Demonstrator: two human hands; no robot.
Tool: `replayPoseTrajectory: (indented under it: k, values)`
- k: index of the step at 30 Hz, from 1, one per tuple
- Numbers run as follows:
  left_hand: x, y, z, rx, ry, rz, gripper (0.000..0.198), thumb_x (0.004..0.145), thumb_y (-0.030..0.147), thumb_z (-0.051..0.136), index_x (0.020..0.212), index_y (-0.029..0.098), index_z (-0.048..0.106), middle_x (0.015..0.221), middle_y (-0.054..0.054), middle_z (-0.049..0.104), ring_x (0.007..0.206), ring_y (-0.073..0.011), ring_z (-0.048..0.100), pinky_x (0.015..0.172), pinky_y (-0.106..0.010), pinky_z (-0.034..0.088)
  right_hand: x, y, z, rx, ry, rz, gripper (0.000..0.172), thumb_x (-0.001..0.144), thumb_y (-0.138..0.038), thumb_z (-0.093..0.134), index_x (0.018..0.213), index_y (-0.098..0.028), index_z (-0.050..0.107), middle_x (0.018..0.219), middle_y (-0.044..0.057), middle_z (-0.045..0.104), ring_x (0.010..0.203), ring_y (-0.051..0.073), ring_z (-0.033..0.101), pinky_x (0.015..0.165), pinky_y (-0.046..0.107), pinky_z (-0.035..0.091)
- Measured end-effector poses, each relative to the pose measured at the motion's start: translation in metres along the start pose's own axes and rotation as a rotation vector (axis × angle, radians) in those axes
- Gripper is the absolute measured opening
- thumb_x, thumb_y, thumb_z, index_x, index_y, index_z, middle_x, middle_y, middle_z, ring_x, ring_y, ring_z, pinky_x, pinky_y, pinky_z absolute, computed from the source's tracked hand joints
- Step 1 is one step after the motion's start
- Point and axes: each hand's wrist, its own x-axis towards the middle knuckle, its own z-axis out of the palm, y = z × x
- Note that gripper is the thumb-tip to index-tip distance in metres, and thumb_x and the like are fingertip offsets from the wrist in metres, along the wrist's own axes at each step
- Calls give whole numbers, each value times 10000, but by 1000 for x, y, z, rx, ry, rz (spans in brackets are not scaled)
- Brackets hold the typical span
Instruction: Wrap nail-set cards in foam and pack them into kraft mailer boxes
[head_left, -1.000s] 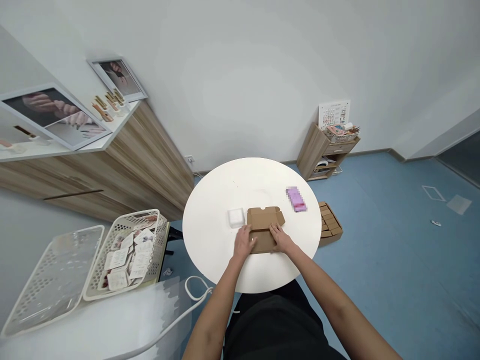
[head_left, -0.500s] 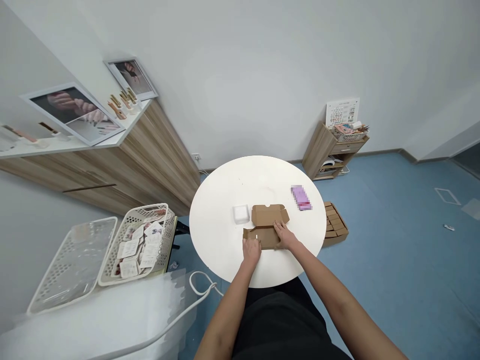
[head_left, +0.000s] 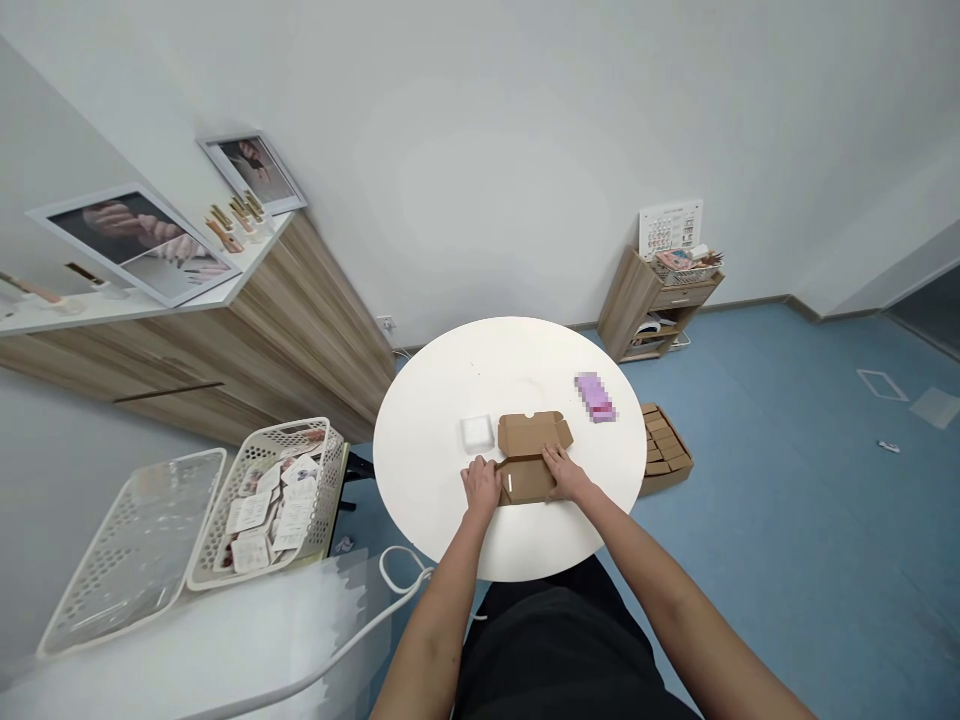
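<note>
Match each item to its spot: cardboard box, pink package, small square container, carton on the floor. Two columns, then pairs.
Items
1. Unfolded brown cardboard mailer box
2. Pink rectangular package, pixelated
3. Small translucent square container
4. Brown cardboard carton of stacked flat pieces

Spots
A. On the blue floor, beyond the table edge
B. On the round white table, touched by the left hand and right hand
C. On the table, left of the box
D. On the table, right of the box

Pairs: 1-B, 2-D, 3-C, 4-A

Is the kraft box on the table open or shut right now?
Open: the lid of the kraft box lies spread back on the far side, beyond the right hand, not folded over.
</note>
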Motion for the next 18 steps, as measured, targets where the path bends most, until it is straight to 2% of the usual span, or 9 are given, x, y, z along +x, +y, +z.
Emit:
replayPoseTrajectory:
  k: [3, 7, 9, 11, 14, 16, 18]
  values:
    - [6, 5, 5, 3, -65, 43, 279, 923, 213, 407, 905, 216, 685, 971, -87, 591, 975, -245, 533, 862, -383, 335, 1, 0, 0, -8, 8, -6, 1249, 554, -305, 854, 1545, -201, 101, 1617, 113, 91, 1483, 309, 17, 1114, 408, 345]
    - [5, 16, 17, -22, -75, 60, 231, 905, 239, 457, 893, 223, 687, 968, -78, 599, 1014, -251, 526, 886, -391, 340, 2, 0, 2, 11, 7, -12, 1270, 541, -307, 853, 1547, -190, 86, 1619, 105, 77, 1482, 317, -15, 1111, 420, 354]
    - [3, 17, 19, -61, -54, 63, 206, 896, 259, 477, 882, 223, 680, 971, -75, 600, 1021, -251, 527, 898, -396, 349, 2, 0, 2, 19, 6, -13, 1277, 542, -308, 850, 1548, -192, 72, 1620, 99, 65, 1481, 323, -23, 1095, 426, 376]
    - [0, 12, 19, -127, 18, 43, 187, 881, 249, 486, 917, 224, 668, 998, -73, 597, 1026, -246, 530, 907, -396, 363, 1, -1, 2, 14, 8, -5, 1271, 550, -307, 848, 1548, -190, 70, 1619, 103, 65, 1480, 327, -23, 1073, 428, 401]
    - [-6, -4, 14, -252, 157, -117, 269, 852, 202, 483, 1090, 209, 608, 1111, -94, 582, 1091, -251, 523, 913, -389, 391, 0, -2, 0, -3, 4, 2, 1258, 558, -315, 853, 1547, -190, 86, 1617, 113, 81, 1481, 324, -11, 1064, 424, 410]
    - [-10, -16, 11, -346, 109, -263, 300, 847, 187, 472, 1127, 193, 579, 1109, -103, 598, 1079, -244, 549, 873, -359, 425, 0, -1, 0, -3, 2, -3, 1255, 556, -319, 857, 1546, -195, 96, 1616, 116, 86, 1482, 322, 0, 1070, 417, 404]
    - [-15, -24, 10, -416, -28, -331, 221, 853, 199, 467, 1017, 191, 615, 969, -78, 648, 945, -224, 610, 774, -314, 452, 0, 1, 1, 3, 1, -10, 1255, 556, -318, 857, 1546, -197, 94, 1617, 117, 83, 1482, 320, 8, 1079, 413, 394]
